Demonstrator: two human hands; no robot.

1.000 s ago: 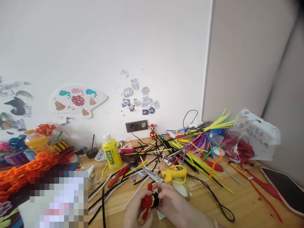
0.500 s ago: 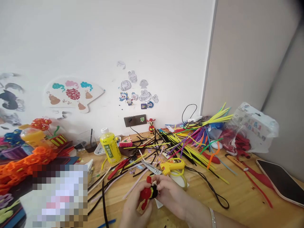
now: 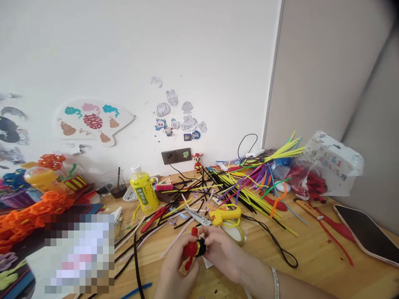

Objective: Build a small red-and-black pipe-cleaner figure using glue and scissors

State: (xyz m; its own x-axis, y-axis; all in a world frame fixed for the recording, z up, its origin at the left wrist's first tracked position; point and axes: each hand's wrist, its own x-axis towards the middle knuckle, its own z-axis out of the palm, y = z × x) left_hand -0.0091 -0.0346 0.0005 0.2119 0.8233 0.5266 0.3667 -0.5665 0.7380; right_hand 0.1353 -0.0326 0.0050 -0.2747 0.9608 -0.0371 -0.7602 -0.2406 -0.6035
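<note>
Between my hands, above the front of the table, is a small red, yellow and black pipe-cleaner figure (image 3: 191, 249). My left hand (image 3: 178, 262) is closed round its red side, thumb below and fingers above. My right hand (image 3: 222, 251) pinches the black end with thumb and fingertips; its fingertips partly hide that end. Just beyond my hands lie scissors (image 3: 199, 216) with grey blades and a yellow glue gun (image 3: 225, 215). A roll of tape (image 3: 238, 232) is partly behind my right hand. A similar small figure with a red hat (image 3: 197, 162) stands by the wall.
Loose pipe cleaners (image 3: 246, 193) in many colours cover the table's middle and back. A yellow drink bottle (image 3: 144, 190) stands left of them. At right are a plastic bag (image 3: 333, 166) and a phone (image 3: 369, 232). Orange fuzzy pieces (image 3: 37, 216) lie at left.
The whole view has shifted slightly, so the table and wall sit a little higher and further left. Both hands keep hold of the figure, with hardly any change in their grip.
</note>
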